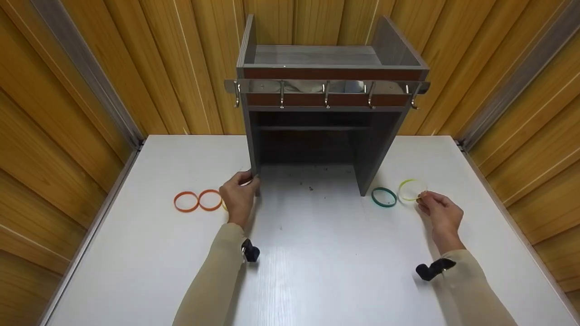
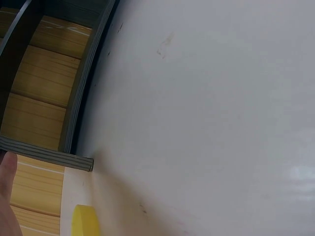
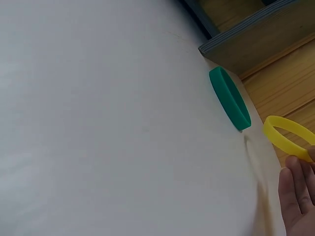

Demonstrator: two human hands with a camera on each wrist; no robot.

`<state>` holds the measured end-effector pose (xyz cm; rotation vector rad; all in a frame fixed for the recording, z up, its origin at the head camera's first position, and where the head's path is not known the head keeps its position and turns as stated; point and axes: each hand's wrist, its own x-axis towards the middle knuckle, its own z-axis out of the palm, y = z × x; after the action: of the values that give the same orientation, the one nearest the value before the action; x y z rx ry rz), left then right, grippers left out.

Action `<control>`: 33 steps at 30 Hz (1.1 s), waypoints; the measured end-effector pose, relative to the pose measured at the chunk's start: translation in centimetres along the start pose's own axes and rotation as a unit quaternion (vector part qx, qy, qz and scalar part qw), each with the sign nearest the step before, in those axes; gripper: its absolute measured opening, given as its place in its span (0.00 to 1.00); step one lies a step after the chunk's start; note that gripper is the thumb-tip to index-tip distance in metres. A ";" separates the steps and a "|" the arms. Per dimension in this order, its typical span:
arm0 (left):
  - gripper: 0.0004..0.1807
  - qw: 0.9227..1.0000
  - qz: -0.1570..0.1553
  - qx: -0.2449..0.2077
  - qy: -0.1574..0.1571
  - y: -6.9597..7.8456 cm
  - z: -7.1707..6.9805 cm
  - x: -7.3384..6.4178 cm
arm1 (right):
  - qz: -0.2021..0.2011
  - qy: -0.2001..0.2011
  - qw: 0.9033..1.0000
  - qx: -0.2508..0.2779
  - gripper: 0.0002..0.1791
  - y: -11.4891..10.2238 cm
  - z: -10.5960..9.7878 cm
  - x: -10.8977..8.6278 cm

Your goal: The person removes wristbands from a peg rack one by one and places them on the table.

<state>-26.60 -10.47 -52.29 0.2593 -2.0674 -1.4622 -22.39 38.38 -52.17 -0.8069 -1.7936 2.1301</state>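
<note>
A grey shelf unit (image 1: pixel 317 113) with a row of metal hooks (image 1: pixel 326 93) stands at the back of the white table (image 1: pixel 317 262). My left hand (image 1: pixel 249 180) grips the bottom front edge of its left side panel (image 2: pixel 49 156). Just behind that hand lies a yellow ring (image 2: pixel 84 221), mostly hidden in the head view. My right hand (image 1: pixel 422 197) pinches a yellow-green ring (image 1: pixel 410 190) by its near rim; the yellow-green ring (image 3: pixel 288 137) is tilted up off the table. A green ring (image 1: pixel 384 197) lies flat to its left, next to the shelf's right panel.
Two orange rings (image 1: pixel 186 201) (image 1: pixel 210 199) lie side by side left of my left hand. Wooden walls close in the table on three sides. The green ring (image 3: pixel 230 98) sits close to the shelf's right panel (image 3: pixel 251 39).
</note>
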 end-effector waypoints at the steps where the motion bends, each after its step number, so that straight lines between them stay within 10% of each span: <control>1: 0.08 1.000 0.000 0.001 0.000 0.0 0.0 0.0 | 0.002 0.001 1.000 -0.003 0.14 0.2 0.0 0.1; 18: 0.06 1.000 0.018 0.010 0.000 -0.3 -0.1 0.4 | 0.025 -0.052 0.990 -0.127 0.20 0.9 -0.2 0.8; 33: 0.06 0.999 0.033 0.013 -0.025 0.0 0.2 0.6 | -0.043 -0.063 0.944 -0.321 0.25 0.6 -0.5 1.2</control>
<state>-27.20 -10.57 -52.09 0.1634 -2.1154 -1.4175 -23.00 39.32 -53.13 -0.7050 -2.5894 1.5632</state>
